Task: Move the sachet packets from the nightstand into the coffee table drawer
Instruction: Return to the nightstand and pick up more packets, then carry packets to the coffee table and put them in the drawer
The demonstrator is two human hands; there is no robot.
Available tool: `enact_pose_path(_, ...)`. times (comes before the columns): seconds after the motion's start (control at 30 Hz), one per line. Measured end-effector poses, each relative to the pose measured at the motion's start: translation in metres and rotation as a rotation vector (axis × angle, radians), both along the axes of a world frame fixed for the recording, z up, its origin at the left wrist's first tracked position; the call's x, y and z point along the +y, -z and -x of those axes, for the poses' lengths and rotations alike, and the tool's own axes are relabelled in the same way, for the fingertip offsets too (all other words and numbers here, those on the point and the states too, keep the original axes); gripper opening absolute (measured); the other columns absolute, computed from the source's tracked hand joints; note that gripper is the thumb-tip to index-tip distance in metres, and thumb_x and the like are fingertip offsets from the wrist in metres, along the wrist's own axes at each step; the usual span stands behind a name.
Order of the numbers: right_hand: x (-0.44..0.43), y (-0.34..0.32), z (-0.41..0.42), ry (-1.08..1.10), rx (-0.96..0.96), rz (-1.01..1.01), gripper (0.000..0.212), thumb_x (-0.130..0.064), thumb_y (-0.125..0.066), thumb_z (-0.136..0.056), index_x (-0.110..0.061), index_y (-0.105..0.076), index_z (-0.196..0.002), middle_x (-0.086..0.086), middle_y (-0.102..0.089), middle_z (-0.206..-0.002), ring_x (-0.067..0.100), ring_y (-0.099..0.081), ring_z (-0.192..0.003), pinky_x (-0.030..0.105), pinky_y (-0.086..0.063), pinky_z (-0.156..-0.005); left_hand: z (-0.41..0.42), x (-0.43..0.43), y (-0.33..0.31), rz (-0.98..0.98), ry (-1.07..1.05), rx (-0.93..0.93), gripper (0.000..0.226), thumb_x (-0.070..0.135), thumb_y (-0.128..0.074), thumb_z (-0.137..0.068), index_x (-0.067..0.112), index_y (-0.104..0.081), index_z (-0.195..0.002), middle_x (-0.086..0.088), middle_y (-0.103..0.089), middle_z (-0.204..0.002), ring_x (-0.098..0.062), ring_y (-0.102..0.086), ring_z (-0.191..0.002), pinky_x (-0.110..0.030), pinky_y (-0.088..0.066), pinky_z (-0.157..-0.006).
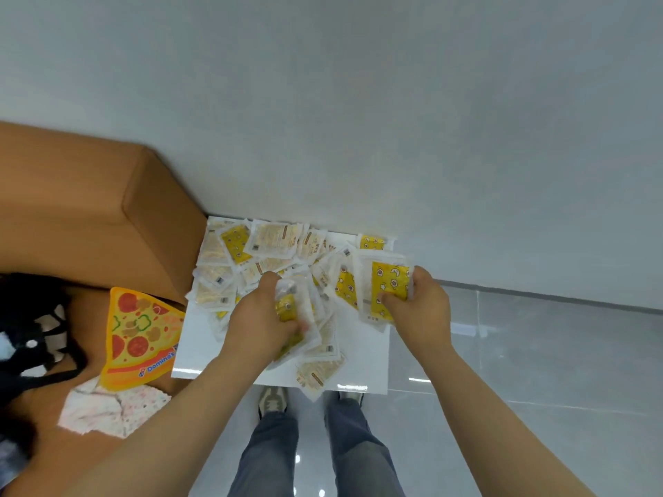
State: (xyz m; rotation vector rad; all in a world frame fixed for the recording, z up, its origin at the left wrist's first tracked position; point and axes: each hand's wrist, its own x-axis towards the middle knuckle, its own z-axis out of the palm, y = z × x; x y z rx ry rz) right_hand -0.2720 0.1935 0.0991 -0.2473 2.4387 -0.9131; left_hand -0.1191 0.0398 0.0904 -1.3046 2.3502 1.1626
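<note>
Sachet packets (272,242) — heaped | white nightstand (201,346) | grey floor (538,353), seemingly tiled

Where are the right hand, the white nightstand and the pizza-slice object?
right hand (420,305): head view, middle of the hand.
nightstand (199,347): head view, bare part of its white top.
pizza-slice object (138,338): head view, middle of its printed face.

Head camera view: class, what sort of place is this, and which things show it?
Probably a home bedroom or lounge: a white nightstand strewn with sachet packets against a plain wall, tan furniture bearing a pizza-slice cushion, glossy floor tiles.
</note>
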Motion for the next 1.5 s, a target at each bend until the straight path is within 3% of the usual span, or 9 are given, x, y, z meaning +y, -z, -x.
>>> enact_pose_path(0.17,0.014,-0.082,-0.021,0.063,0.105,0.023,0.020,-0.013,-0.071,-0.079,-0.014,-0.058,-0.094,-0.001,-0.067,-0.085,0.020,-0.065,-0.078,0.037,-0.056,-0.070,-0.007,-0.003,-0.080,0.083,0.113,0.047,0.069,0.023,-0.077,-0.073,0.018,-0.036,-0.128,0.001,-0.051,-0.079,-0.019,-0.048,-0.072,-0.022,-0.034,-0.048)
enact_pose_path(0.27,0.032,-0.129,-0.042,0.146,0.157,0.061,0.021,-0.013,-0.071,-0.080,-0.016,-0.058,-0.096,-0.002,-0.067,-0.088,0.019,-0.065,-0.081,0.038,-0.057,-0.073,-0.012,0.005,-0.129,0.098,0.188,0.078,0.073,0.024,-0.078,-0.073,0.019,-0.036,-0.132,-0.003,-0.057,-0.094,-0.016,-0.045,-0.079,-0.026,-0.035,-0.054)
enact_pose_path(0.33,0.047,-0.157,-0.057,0.225,0.188,0.106,0.023,-0.013,-0.072,-0.079,-0.019,-0.059,-0.097,-0.005,-0.067,-0.087,0.016,-0.065,-0.080,0.037,-0.057,-0.074,-0.011,0.014,-0.153,0.103,0.228,0.134,0.068,0.025,-0.079,-0.072,0.021,-0.039,-0.127,0.000,-0.054,-0.096,-0.016,-0.046,-0.082,-0.028,-0.040,-0.062)
enact_pose_path(0.5,0.100,-0.220,-0.084,0.402,0.311,0.177,0.024,-0.014,-0.072,-0.079,-0.019,-0.060,-0.099,-0.008,-0.067,-0.084,0.014,-0.065,-0.079,0.038,-0.058,-0.072,0.008,0.060,-0.217,0.139,0.380,0.273,0.055,0.029,-0.081,-0.069,0.025,-0.042,-0.107,0.005,-0.053,-0.083,-0.018,-0.049,-0.075,-0.025,-0.035,-0.052)
enact_pose_path(0.63,0.129,-0.247,-0.084,0.461,0.340,0.182,0.024,-0.016,-0.072,-0.081,-0.020,-0.060,-0.101,-0.009,-0.067,-0.087,0.011,-0.065,-0.081,0.035,-0.058,-0.072,0.028,0.089,-0.243,0.140,0.440,0.342,0.054,0.029,-0.081,-0.068,0.028,-0.041,-0.105,0.004,-0.055,-0.086,-0.021,-0.054,-0.079,-0.031,-0.043,-0.060)
enact_pose_path(0.83,0.244,-0.291,-0.104,0.702,0.437,0.263,0.030,-0.012,-0.074,-0.079,-0.027,-0.062,-0.103,-0.014,-0.067,-0.088,0.000,-0.064,-0.081,0.014,-0.049,-0.064,0.058,0.200,-0.292,0.144,0.678,0.456,0.056,0.031,-0.082,-0.066,0.029,-0.043,-0.106,0.005,-0.056,-0.088,-0.021,-0.055,-0.081,-0.034,-0.049,-0.066)
enact_pose_path(1.17,0.477,-0.323,-0.182,1.030,0.575,0.167,0.034,-0.014,-0.075,-0.077,-0.032,-0.063,-0.103,-0.019,-0.067,-0.085,0.000,-0.064,-0.081,0.029,-0.057,-0.072,0.058,0.452,-0.326,0.011,1.065,0.553,0.056,0.032,-0.083,-0.063,0.026,-0.045,-0.103,0.010,-0.056,-0.084,-0.018,-0.057,-0.081,-0.033,-0.049,-0.066)
enact_pose_path(1.4,0.599,-0.325,-0.240,1.290,0.612,0.100,0.035,-0.015,-0.075,-0.078,-0.042,-0.056,-0.087,-0.026,-0.062,-0.076,-0.007,-0.061,-0.073,0.016,-0.048,-0.062,0.041,0.598,-0.329,-0.047,1.332,0.534,0.057,0.033,-0.085,-0.062,0.026,-0.044,-0.102,0.004,-0.058,-0.087,-0.021,-0.058,-0.082,-0.039,-0.053,-0.072)
enact_pose_path(1.5,0.638,-0.318,-0.252,1.414,0.592,0.080,0.035,-0.016,-0.076,-0.078,-0.041,-0.057,-0.094,-0.029,-0.060,-0.077,-0.008,-0.061,-0.073,0.011,-0.044,-0.061,0.046,0.652,-0.325,-0.052,1.436,0.527,0.056,0.033,-0.085,-0.061,0.025,-0.044,-0.099,0.007,-0.057,-0.082,-0.020,-0.058,-0.079,-0.038,-0.052,-0.070)
